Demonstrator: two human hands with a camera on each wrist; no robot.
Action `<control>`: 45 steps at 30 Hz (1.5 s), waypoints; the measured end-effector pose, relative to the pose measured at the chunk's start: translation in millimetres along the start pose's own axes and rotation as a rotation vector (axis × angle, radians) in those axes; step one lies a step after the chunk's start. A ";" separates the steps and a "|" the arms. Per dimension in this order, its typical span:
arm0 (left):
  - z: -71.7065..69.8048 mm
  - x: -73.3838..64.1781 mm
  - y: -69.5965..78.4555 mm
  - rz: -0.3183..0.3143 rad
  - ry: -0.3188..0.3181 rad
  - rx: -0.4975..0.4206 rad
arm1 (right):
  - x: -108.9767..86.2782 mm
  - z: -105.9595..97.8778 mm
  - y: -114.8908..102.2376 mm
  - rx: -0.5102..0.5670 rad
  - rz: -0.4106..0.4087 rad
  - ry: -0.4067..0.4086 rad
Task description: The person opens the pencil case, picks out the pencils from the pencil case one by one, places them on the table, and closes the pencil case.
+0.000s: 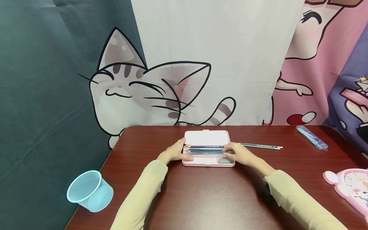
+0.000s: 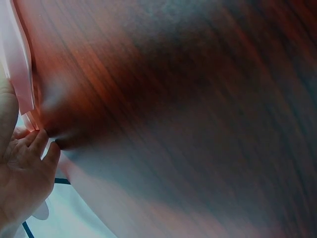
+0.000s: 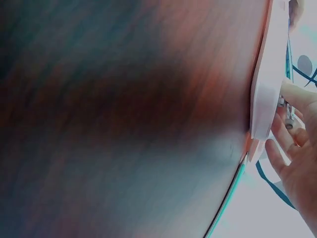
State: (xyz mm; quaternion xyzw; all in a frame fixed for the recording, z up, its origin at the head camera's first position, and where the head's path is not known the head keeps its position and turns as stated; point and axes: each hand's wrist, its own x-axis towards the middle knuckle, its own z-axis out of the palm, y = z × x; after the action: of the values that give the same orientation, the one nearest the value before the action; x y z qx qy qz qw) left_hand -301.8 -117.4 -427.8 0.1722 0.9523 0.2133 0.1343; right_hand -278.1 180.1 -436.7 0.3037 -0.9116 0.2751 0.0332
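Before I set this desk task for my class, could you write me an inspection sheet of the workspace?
Surface: brown wood-grain table, with a glossy sheen.
Job's things: pink pencil case, lid open, with pencils inside; loose pencils lie to its right.
Clutter: blue mesh basket at the left edge; blue translucent case far right; pink clock-like item near right, partly out of frame.
Hands: left hand grips the pencil case's left end; right hand has fingers and thumb around the pencils' right ends.
Cables: nothing seen.
Surroundings: cartoon-printed fabric behind the table.
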 end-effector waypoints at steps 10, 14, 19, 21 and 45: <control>2.2 2.9 -2.4 -0.014 -0.010 0.024 | -9.2 -7.9 7.3 0.045 -0.059 0.177; 1.2 2.6 -3.1 -0.022 -0.012 0.016 | -19.3 -19.6 14.8 0.037 -0.027 0.245; 0.9 1.5 -4.3 -0.022 -0.020 0.002 | -40.1 -34.5 29.6 -0.002 0.038 0.334; 0.6 1.3 -5.0 -0.018 -0.015 -0.001 | -49.9 -40.5 36.2 -0.024 0.054 0.365; -0.3 0.1 -1.9 -0.017 -0.018 -0.029 | -114.2 -75.6 102.7 -0.117 0.206 0.366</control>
State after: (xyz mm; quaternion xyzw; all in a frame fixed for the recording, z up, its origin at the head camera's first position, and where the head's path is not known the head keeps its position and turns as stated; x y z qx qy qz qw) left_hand -302.4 -119.0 -428.4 0.1640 0.9493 0.2242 0.1473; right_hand -252.0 348.8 -448.2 0.1513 -0.9310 0.2743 0.1872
